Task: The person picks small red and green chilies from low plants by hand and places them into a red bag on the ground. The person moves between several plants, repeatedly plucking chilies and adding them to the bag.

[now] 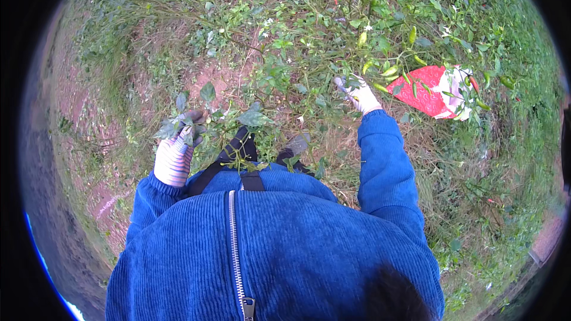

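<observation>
My left hand, in a striped white work glove with dark fingertips, grips a leafy chili plant branch in front of my left side. The branch's leaves cover part of the fingers. Farther forward, my right hand reaches into the foliage in a pale glove. Leaves hide its fingertips, and a small yellowish spot shows by them; whether it is held I cannot tell. Just right of that hand, green chili peppers hang on a plant. Behind some of them lies a red bag with a heart pattern and a white inside.
Dense chili plants with white flowers and a few red peppers spread ahead and to the right. Bare reddish soil shows between weeds. Dry grass lies beside my right sleeve. Dark straps hang at my waist.
</observation>
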Demonstrator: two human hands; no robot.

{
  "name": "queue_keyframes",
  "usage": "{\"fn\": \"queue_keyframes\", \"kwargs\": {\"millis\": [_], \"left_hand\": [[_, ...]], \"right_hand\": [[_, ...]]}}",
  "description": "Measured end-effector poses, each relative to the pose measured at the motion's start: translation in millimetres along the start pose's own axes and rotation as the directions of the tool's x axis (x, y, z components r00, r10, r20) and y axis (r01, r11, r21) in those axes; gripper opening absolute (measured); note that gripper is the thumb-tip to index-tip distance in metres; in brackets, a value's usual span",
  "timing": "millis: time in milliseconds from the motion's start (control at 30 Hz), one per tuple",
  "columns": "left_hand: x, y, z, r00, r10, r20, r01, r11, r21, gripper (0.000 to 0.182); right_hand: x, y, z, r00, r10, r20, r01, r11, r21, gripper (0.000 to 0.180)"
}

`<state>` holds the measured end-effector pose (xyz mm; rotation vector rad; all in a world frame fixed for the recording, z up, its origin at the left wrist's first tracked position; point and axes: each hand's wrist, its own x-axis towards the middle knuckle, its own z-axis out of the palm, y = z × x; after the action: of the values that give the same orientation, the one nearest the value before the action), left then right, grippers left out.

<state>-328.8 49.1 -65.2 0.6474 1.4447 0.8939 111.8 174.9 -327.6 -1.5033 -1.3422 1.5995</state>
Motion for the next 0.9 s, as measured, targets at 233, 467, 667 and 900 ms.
{"fn": "queue_keyframes", "kwargs": {"millis": [233,467,667,900], "left_hand": [[0.7,1.0,8.9,0.999,0.022,0.04,-0.022,1.0,0.005,0.049],[-2.0,4.7,6.3,0.999,-0.002,0.047,0.005,0.997,-0.076,0.05],[-0.1,1.2,6.7,0.998,-0.065,0.015,0.066,0.996,-0.062,0.051],[-0.4,2.9,6.5,0.998,-0.064,0.014,0.065,0.994,-0.086,0.052]], "right_hand": [[24.2,30.8,44.2,0.943,0.224,0.248,-0.277,0.939,0.205,0.028],[18.6,13.7,22.9,0.938,0.288,0.193,-0.287,0.957,-0.034,0.041],[7.6,-10.1,32.8,0.857,0.22,0.465,0.294,0.532,-0.794,0.041],[-5.1,-50.2,63.8,0.853,0.29,0.435,0.287,0.436,-0.853,0.041]]}}
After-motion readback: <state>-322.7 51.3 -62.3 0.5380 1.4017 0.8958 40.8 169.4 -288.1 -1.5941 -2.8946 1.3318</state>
